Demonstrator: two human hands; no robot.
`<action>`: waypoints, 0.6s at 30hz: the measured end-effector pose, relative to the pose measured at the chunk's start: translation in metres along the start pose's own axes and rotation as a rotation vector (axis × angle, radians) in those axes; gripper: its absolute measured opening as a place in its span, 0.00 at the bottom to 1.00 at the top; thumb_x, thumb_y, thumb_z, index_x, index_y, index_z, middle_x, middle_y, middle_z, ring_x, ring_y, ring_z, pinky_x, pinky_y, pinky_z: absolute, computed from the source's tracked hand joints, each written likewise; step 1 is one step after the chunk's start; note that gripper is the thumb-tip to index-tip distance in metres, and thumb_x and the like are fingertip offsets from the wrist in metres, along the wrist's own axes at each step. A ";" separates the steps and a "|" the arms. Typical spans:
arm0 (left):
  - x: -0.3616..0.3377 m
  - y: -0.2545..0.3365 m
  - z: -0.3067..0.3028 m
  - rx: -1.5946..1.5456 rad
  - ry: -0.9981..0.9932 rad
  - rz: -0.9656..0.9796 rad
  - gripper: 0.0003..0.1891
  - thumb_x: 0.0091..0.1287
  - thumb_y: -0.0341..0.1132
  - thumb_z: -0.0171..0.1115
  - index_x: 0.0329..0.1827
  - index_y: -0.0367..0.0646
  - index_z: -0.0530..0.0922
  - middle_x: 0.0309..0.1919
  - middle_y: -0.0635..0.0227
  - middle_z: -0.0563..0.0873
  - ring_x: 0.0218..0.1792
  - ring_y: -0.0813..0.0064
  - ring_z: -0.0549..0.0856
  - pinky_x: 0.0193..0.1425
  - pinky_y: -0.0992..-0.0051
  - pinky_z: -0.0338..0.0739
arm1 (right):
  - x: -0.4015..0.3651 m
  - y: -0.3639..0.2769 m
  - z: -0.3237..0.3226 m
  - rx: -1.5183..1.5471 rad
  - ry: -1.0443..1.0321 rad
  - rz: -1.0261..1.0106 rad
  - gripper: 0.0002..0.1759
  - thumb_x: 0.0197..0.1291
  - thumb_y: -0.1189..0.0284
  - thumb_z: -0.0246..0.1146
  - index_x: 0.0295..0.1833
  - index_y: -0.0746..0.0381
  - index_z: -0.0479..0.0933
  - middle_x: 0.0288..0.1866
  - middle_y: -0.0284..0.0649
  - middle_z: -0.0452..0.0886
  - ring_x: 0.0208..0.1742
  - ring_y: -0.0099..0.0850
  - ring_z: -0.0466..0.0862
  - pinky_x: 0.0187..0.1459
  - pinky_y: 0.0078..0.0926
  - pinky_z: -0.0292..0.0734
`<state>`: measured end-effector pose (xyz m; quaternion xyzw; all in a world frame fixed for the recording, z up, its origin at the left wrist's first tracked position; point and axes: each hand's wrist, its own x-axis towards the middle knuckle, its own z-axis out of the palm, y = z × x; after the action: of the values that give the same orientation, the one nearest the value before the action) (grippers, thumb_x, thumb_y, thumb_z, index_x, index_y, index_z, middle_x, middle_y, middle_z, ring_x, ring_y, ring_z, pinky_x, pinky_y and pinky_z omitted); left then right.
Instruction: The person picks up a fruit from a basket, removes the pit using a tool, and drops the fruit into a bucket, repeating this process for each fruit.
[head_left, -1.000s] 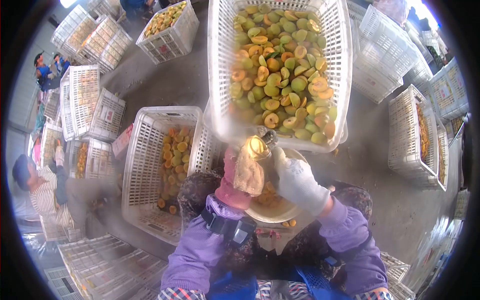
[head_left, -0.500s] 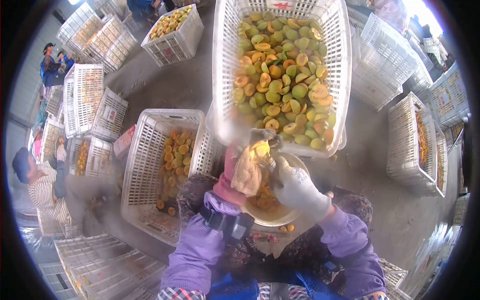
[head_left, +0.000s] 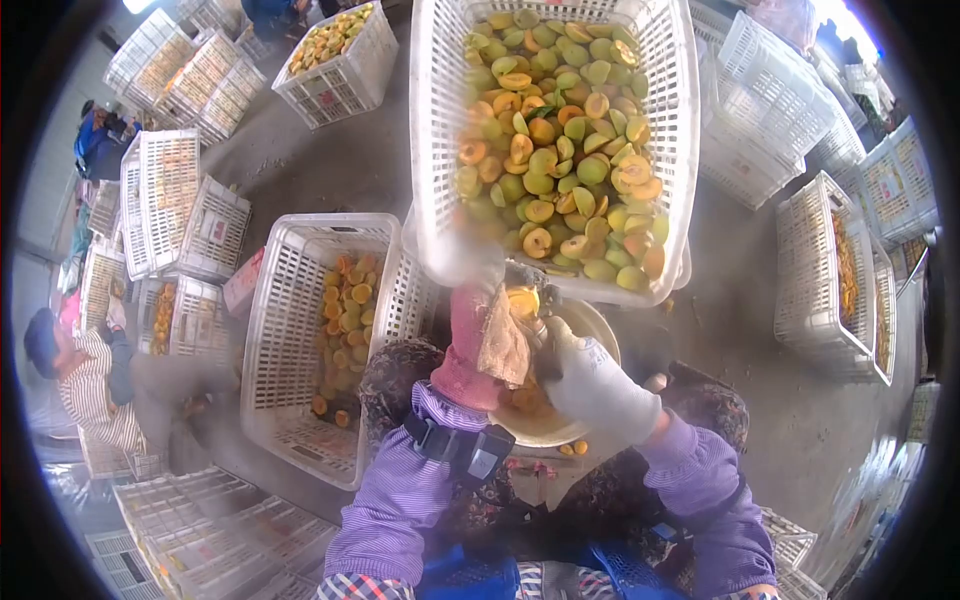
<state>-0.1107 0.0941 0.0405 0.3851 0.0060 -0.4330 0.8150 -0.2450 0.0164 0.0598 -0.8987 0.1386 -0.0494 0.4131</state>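
Note:
My left hand (head_left: 478,345), in a pink glove with a tan cloth over the palm, holds a halved yellow-orange fruit (head_left: 521,301) cut side up. My right hand (head_left: 590,378), in a white glove, is closed on a small metal tool whose tip sits against the fruit. Both hands hover over a pale bowl (head_left: 585,322) on my lap with fruit pieces and pits in it. Just beyond stands a big white crate (head_left: 440,150) heaped with green and orange fruit.
A second white crate (head_left: 290,330) with several halved fruits sits left of my knees. More white crates, stacked or filled, ring the concrete floor (head_left: 330,170). A seated person (head_left: 85,375) in a striped shirt works at far left; others stand at the upper left.
The hands stay over the bowl; the fruit and tool have shifted slightly as the tool works at the fruit. The view wobbles a little.

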 end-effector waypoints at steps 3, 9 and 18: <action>0.002 0.002 -0.009 0.261 -0.075 0.022 0.21 0.74 0.50 0.50 0.39 0.38 0.77 0.29 0.61 0.83 0.33 0.65 0.86 0.38 0.69 0.85 | 0.000 0.005 -0.004 0.044 -0.032 -0.065 0.21 0.49 0.75 0.59 0.50 0.75 0.75 0.45 0.61 0.77 0.33 0.47 0.83 0.38 0.38 0.80; 0.008 -0.032 -0.042 0.859 -0.099 0.553 0.22 0.75 0.51 0.48 0.42 0.38 0.78 0.31 0.59 0.84 0.35 0.65 0.86 0.38 0.71 0.84 | -0.003 0.017 -0.001 -0.092 -0.110 -0.041 0.25 0.53 0.74 0.59 0.57 0.76 0.71 0.41 0.56 0.79 0.34 0.47 0.83 0.38 0.36 0.79; 0.011 -0.008 -0.009 0.318 -0.145 -0.016 0.21 0.74 0.52 0.50 0.36 0.41 0.77 0.31 0.56 0.84 0.34 0.60 0.85 0.37 0.66 0.83 | -0.005 0.009 -0.009 0.018 -0.193 0.054 0.15 0.54 0.75 0.59 0.48 0.68 0.77 0.38 0.44 0.79 0.46 0.38 0.81 0.49 0.36 0.74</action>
<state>-0.1068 0.0896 0.0259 0.4767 -0.1181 -0.4616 0.7387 -0.2533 0.0058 0.0586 -0.8914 0.1222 0.0473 0.4338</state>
